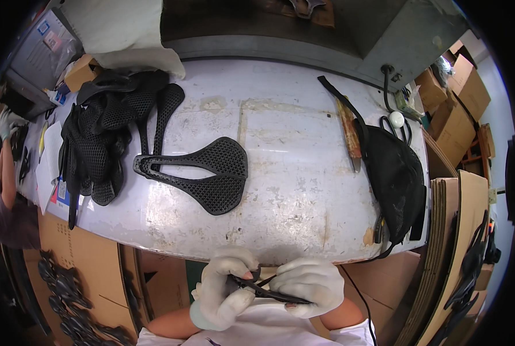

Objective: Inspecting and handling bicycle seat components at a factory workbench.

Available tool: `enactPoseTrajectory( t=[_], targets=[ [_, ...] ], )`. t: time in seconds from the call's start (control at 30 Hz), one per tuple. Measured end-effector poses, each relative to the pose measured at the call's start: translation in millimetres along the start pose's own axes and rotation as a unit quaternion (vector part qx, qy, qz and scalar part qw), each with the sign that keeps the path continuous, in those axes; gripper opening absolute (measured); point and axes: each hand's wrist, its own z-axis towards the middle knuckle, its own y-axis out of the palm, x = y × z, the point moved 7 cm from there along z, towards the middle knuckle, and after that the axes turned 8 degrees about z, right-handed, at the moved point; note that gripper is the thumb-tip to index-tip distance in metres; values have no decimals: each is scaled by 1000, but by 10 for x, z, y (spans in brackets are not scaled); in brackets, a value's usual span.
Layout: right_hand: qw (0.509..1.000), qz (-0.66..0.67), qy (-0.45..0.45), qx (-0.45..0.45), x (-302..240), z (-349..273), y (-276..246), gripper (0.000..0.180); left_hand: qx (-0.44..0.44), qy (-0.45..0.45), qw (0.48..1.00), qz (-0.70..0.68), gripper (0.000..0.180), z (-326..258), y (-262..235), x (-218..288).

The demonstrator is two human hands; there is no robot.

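Observation:
Both my hands wear white gloves and are near the table's front edge, close to my body. My left hand (226, 288) is closed round one end of a black bicycle saddle piece (264, 290), seen nearly edge-on. Around its other end, my right hand (309, 286) is closed too. The gloves hide much of this piece. Beyond them on the table lies a black lattice saddle cover (220, 164) with a long central slot, its nose to the left. A heap of similar black saddle covers (104, 124) is piled at the left.
On the right of the white table (280, 219) lie a black mesh bag (393, 179) and a worn knife-like tool (350, 135). A grey metal cabinet (269, 49) spans the back. Cardboard holds black saddle parts (67, 288) at lower left. A co-worker's gloved hand (6, 123) shows far left.

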Motion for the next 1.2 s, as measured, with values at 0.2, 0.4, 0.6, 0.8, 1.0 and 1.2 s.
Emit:
enactPoseTrajectory(
  t=[0.2,0.4,0.6,0.8,1.0,1.2],
  targets=[
    [999,48,-13,-14,54,-29,-47,25,-15,-9,998,-66,32,-23,-39,-61],
    [1000,19,-15,6,34,-42,-17,31,-11,5,999,-43,29,1,-47,-54],
    [999,33,-1,-3,29,-8,-38,27,16,-22,998,-58,28,-34,-49,-76],
    [994,110,-9,-1,80,-50,-56,20,-135,65,984,93,26,310,-76,333],
    [991,126,3,43,51,19,-90,12,-43,45,990,127,22,252,-32,199],
    [921,84,361,122,323,-219,-178,33,-122,-148,981,38,41,205,-28,-96]
  ],
)
